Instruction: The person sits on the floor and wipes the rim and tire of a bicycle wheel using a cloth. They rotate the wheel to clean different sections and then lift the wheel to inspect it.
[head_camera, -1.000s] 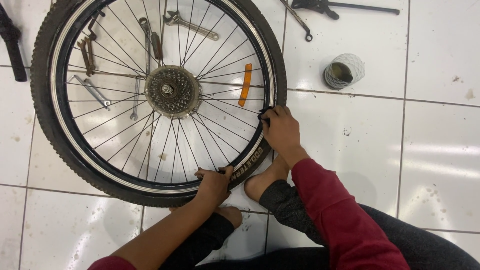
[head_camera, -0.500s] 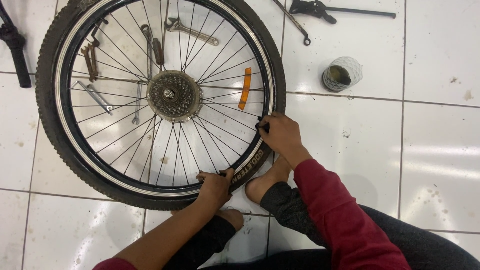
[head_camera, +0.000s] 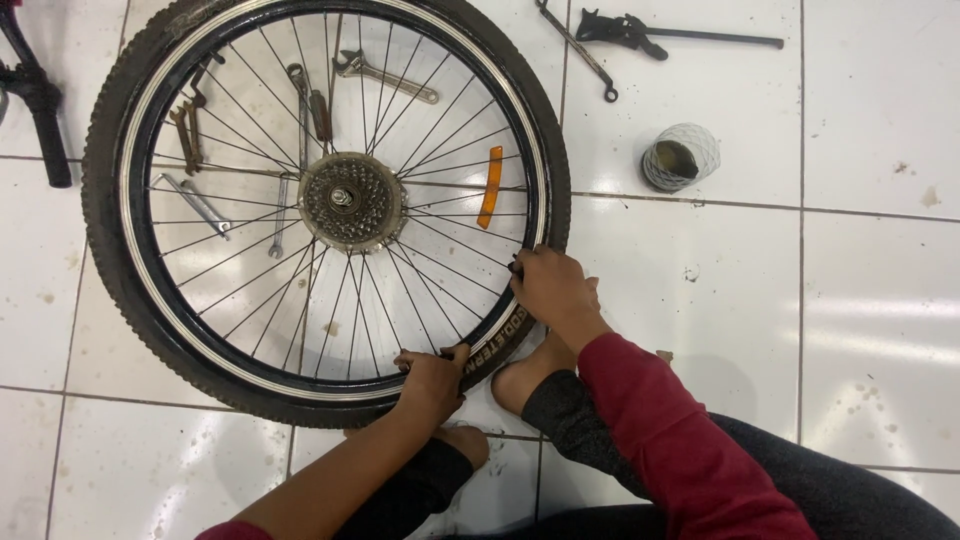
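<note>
The light is bright, even and cool, falling from overhead onto the glossy white tiled floor (head_camera: 760, 280). Broad soft glare streaks sit on the tiles at the right, and smaller bright patches shine near the left corner. Shadows are faint and short: a pale grey one lies on the tiles just right of the red sleeve (head_camera: 680, 440), and thin spoke shadows cross the floor inside the bicycle wheel (head_camera: 150, 300). The silver rim catches a thin highlight. Focus is sharp across the scene, with grime specks on the tiles readable. The grout lines bend slightly towards the edges, showing mild wide-angle distortion. No motion blur shows on the hands.
</note>
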